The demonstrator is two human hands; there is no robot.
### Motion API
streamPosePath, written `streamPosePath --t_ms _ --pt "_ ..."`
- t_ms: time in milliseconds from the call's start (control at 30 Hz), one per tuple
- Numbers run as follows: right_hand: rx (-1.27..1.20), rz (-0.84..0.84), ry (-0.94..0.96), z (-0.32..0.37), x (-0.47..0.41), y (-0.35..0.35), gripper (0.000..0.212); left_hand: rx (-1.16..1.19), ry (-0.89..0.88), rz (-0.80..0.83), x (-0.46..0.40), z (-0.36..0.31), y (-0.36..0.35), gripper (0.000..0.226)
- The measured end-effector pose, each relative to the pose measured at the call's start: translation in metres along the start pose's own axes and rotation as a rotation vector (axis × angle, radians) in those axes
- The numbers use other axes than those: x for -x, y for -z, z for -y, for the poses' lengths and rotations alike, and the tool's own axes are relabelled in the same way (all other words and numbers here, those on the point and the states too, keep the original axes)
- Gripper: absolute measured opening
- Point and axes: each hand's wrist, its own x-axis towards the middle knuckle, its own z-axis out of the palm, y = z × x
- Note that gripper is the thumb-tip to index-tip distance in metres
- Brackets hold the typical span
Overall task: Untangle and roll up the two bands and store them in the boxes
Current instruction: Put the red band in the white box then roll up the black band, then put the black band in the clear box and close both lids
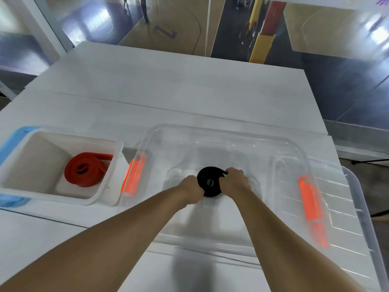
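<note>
A rolled black band [209, 183] sits low inside the clear plastic box [227, 135] with orange latches. My left hand [191, 189] grips the roll's left side and my right hand [235, 179] grips its right side, fingers curled over the loose end. A rolled red band [84, 171] lies in the white box [63, 135] with blue handles at the left, its tail running to the box wall.
The two boxes stand side by side on a white table [168, 91]. A clear lid [362, 218] lies under or beside the clear box at the right. Beyond the table's far edge is a glossy floor with a yellow and red post [267, 28].
</note>
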Motion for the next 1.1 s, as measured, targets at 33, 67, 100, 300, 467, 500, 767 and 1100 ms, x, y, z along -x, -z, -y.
streamPosePath --t_ms 33,67,100,300,467,500,767,1100 --pt "0.028 -0.002 0.014 -0.001 0.002 0.003 0.042 -0.011 -0.023 0.012 0.004 0.0 0.002 0.008" --pt "0.045 -0.009 0.027 -0.003 0.003 0.005 0.043 -0.027 -0.05 0.027 0.01 0.0 0.004 0.018" --pt "0.053 -0.019 0.04 -0.003 0.006 0.007 0.045 -0.05 -0.076 0.032 0.017 -0.001 0.007 0.031" --pt "-0.029 -0.155 0.172 -0.009 0.042 0.022 0.049 -0.213 -0.35 -0.173 0.074 -0.005 0.029 0.041" --pt "-0.148 -0.28 0.356 -0.012 0.095 0.024 0.041 -0.278 -0.516 -0.302 0.139 0.012 0.048 0.032" --pt "-0.166 -0.305 0.393 -0.012 0.107 0.023 0.04 -0.3 -0.544 -0.341 0.153 0.018 0.052 0.032" --pt "-0.256 -0.466 0.62 0.007 0.206 -0.019 0.036 -0.497 -0.646 -0.624 0.235 0.105 0.084 0.029" --pt "-0.197 -0.429 0.686 0.102 0.294 -0.112 0.043 -0.536 -0.563 -0.685 0.275 0.246 0.156 0.029"
